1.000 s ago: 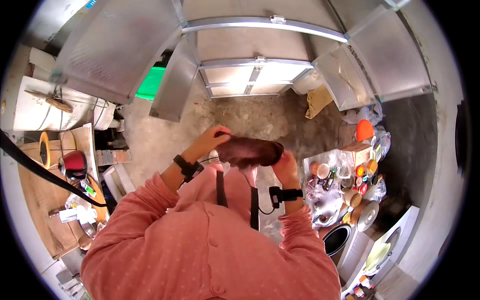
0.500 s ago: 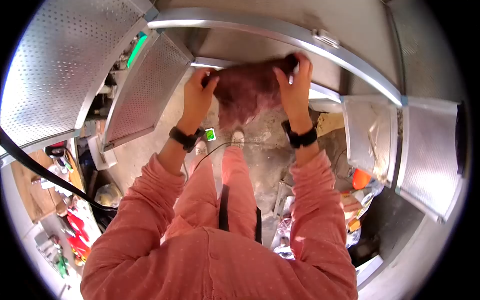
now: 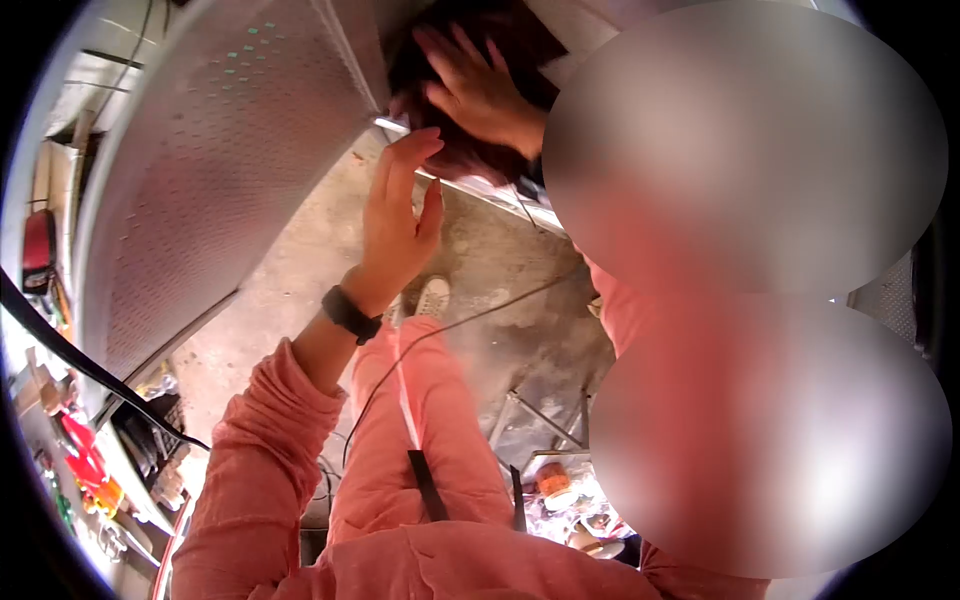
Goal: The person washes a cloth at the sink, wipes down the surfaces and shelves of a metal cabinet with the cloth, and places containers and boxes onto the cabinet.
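A dark maroon cloth (image 3: pixel 462 152) lies bunched at the lip of a metal cabinet, part of it spreading onto the surface inside. Flat on top of it rests my right hand (image 3: pixel 480 98), fingers spread and not gripping. My left hand (image 3: pixel 402 225) is raised just in front of the cloth's near edge, thumb and fingers apart with nothing between them. Whether its fingertips touch the cloth I cannot tell. A bright metal rail (image 3: pixel 505 197) runs along the cabinet's front below the cloth.
A perforated metal door (image 3: pixel 210 190) stands open at the left. A dark cord (image 3: pixel 490 303) crosses above the concrete floor (image 3: pixel 300 290) in front of my legs. Metal legs (image 3: pixel 545 418) and an orange-coloured jar (image 3: pixel 553 482) are low right. Blurred ovals hide much of the right side.
Both hands held the cloth stretched out in the air; now it lies on the cabinet. My left hand has let go, and my right has moved left and flattened onto it. The view has shifted.
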Motion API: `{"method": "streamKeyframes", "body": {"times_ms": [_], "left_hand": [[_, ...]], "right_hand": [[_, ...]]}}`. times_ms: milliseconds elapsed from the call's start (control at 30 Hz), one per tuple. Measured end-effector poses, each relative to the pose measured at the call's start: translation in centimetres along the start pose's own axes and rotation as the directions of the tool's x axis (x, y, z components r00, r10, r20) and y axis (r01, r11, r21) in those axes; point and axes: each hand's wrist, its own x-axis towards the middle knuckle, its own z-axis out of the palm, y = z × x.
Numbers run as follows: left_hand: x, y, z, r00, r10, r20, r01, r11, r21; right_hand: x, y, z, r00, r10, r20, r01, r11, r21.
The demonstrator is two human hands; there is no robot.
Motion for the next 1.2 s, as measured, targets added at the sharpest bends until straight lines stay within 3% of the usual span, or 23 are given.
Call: {"method": "streamKeyframes", "body": {"times_ms": [33,67,133,267,300,400,667,800,867,900,1000,1067,1100,1133,1167,1200], "left_hand": [[0.2,-0.7,0.4,0.998,0.069,0.005,-0.069,0.997,0.02],[0.4,-0.8,1.0,0.999,0.045,-0.014,-0.046,0.998,-0.042],[1.1,-1.4,1.6,0.992,0.122,0.04,-0.124,0.991,0.041],[1.8,-2.0,3.4,0.976,0.124,0.178,-0.174,0.938,0.3],[1.9,-2.1,3.7,0.977,0.121,0.175,-0.168,0.944,0.283],[2.9,-3.1,2.8,0.935,-0.011,0.354,-0.18,0.846,0.502],[2.1,-2.9,2.8,0.931,0.059,0.359,-0.224,0.871,0.438],[2.2,-3.2,2.8,0.907,-0.008,0.421,-0.199,0.873,0.445],[2.2,-3.2,2.8,0.913,-0.003,0.409,-0.198,0.871,0.449],[2.1,-3.2,2.9,0.912,0.004,0.411,-0.202,0.875,0.441],[2.0,-3.3,3.1,0.914,0.033,0.405,-0.231,0.861,0.452],[2.1,-3.5,2.9,0.909,0.051,0.414,-0.27,0.828,0.491],[2.0,-3.6,3.0,0.907,0.069,0.416,-0.289,0.821,0.493],[2.1,-3.9,3.0,0.906,0.068,0.419,-0.288,0.822,0.49],[2.1,-3.8,3.2,0.901,0.065,0.428,-0.297,0.811,0.503],[1.9,-3.7,3.1,0.904,0.053,0.424,-0.295,0.795,0.53]], "right_hand": [[1.5,1.4,-0.1,0.999,-0.027,-0.047,0.029,0.998,0.05],[3.8,2.9,-1.5,0.963,0.028,0.267,-0.067,0.988,0.138],[5.6,5.2,-2.6,0.915,0.031,0.402,-0.088,0.988,0.123],[6.1,10.4,-4.4,0.954,-0.028,0.3,0.04,0.999,-0.033],[5.8,11.9,-4.7,0.958,-0.024,0.286,0.042,0.997,-0.057],[5.5,15.3,-5.9,0.968,-0.025,0.25,0.06,0.989,-0.136],[-4.4,27.0,-10.1,0.984,0.121,0.129,-0.081,0.956,-0.283],[-13.5,31.9,-12.8,0.944,0.33,0.019,-0.315,0.915,-0.252],[-19.7,35.7,-14.4,0.94,0.339,-0.045,-0.332,0.875,-0.354],[-22.7,37.1,-14.9,0.905,0.419,-0.074,-0.421,0.856,-0.299],[-24.0,33.8,-15.9,0.832,0.54,-0.127,-0.554,0.8,-0.23],[-24.2,34.7,-15.7,0.825,0.55,-0.132,-0.554,0.74,-0.381],[-22.6,29.8,-16.5,0.715,0.692,-0.099,-0.688,0.672,-0.273],[-21.1,27.6,-16.6,0.713,0.695,-0.096,-0.69,0.67,-0.274],[-21.6,25.6,-17.2,0.672,0.737,-0.069,-0.737,0.657,-0.157],[-23.1,27.2,-17.0,0.755,0.656,-0.012,-0.619,0.706,-0.344]]}}
